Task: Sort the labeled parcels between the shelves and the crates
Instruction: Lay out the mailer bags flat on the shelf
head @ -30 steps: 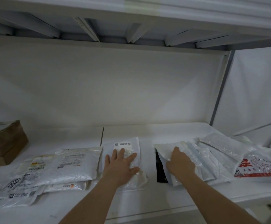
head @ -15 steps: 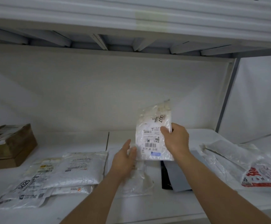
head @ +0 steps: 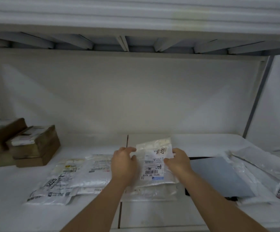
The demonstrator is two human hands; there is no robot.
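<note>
Both hands gripping white parcel's side edges, bare shelf behind

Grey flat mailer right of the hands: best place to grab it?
Take the grey mailer by its near-left corner, coming from the front edge of the shelf. It lies flat, and clear bags overlap its right side, so that corner looks the most exposed. Pinch thumb on top.
</note>
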